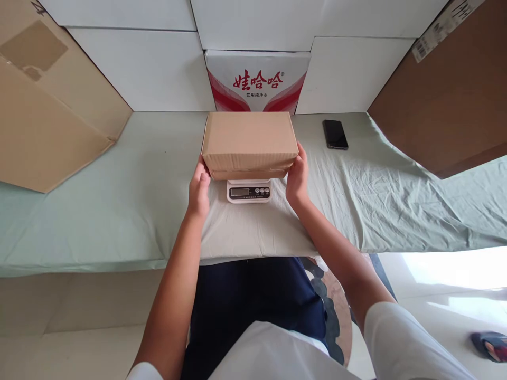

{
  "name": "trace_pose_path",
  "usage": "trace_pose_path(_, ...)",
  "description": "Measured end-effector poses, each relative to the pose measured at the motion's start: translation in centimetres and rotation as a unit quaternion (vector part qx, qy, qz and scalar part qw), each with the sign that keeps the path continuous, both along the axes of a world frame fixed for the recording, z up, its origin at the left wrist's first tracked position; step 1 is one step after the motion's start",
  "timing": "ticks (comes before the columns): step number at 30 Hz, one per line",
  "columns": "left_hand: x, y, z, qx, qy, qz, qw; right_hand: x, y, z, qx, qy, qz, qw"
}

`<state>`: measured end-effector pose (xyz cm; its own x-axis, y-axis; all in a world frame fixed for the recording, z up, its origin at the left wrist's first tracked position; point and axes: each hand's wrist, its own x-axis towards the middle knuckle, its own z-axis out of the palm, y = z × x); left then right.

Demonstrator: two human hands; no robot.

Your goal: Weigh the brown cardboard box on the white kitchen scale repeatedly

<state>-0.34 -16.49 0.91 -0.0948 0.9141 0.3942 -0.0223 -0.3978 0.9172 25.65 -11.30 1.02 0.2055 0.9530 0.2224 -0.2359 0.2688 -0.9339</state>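
**Head view: a closed carton on a small scale, one hand at each end**

We see a plain brown cardboard box sitting on a small white kitchen scale, which stands near the front of a table covered in a pale green sheet. The box overhangs the scale on both sides, so only the display edge shows beneath it.

Our left hand lies flat against the left end of the box, low down by the bottom edge; our right hand cups the right end, fingers spread up the side wall. Both are open palms pressing inward rather than closed fists, so the box is pinched between them.

We judge the carton stiff and its matte board not slippery. Its weight we cannot tell. The short ends near the bottom corners look like the soundest place to hold.

A dark phone lies well apart to the right, and a red-printed white carton stands just behind
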Motion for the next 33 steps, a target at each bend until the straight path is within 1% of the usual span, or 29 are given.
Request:
trace_pose_path(3,0.0,0.0,0.0,-0.004,0.0,0.004,1.0,-0.2,-0.5,0.3,0.0,0.015,0.005,1.0)
trace_pose_path(10,0.0,0.2,-0.2,-0.008,0.012,0.004,1.0,-0.5,-0.4,0.3,0.015,-0.029,0.023,0.999)
trace_pose_path(16,0.0,0.2,-0.1,-0.001,0.008,0.003,1.0,-1.0,-1.1,1.0,0.018,-0.016,0.006,1.0)
trace_pose_path(23,0.1,0.3,-0.1,-0.003,0.017,0.001,1.0,-1.4,-1.4,1.4,0.036,-0.025,0.017,0.999)
trace_pose_path(27,0.2,0.2,-0.4,-0.01,0.024,0.001,1.0,-1.5,-2.0,1.8,0.028,-0.032,0.03,0.999)
trace_pose_path(30,0.2,0.2,-0.5,-0.001,0.032,-0.003,0.999,-1.4,-2.1,1.9,0.033,-0.032,0.036,0.998)
trace_pose_path(33,0.0,0.9,0.1,0.024,0.032,-0.012,0.999,-1.4,-1.3,2.0,0.046,-0.036,0.034,0.998)
